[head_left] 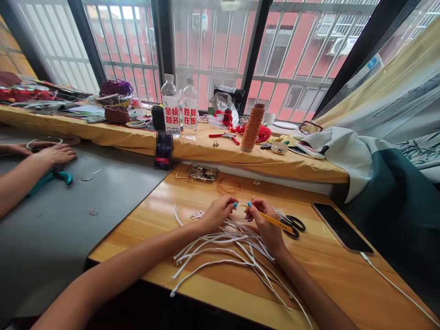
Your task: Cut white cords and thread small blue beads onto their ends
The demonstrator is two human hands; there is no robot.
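My left hand [220, 213] is closed in a pinch on a small pale piece [239, 206], too small to make out well. From the other side my right hand [266, 224] grips yellow tweezers [275, 221], their thin tip pointing at that piece. Both hands are just above the wooden table. Beneath and in front of them white cords [220, 238] lie in a loose bundle, some ends near the table's front edge. Scissors with black handles [295, 223] lie beside my right hand, their blades partly hidden behind it.
A phone [342, 228] with a cable lies right. Behind my hands are a box of small parts [202, 172] and coiled orange thread [228, 186]. The sill holds bottles [171, 110], an orange thread spool [253, 128] and red-handled pliers [225, 136]. Another person's hands [57, 153] are left.
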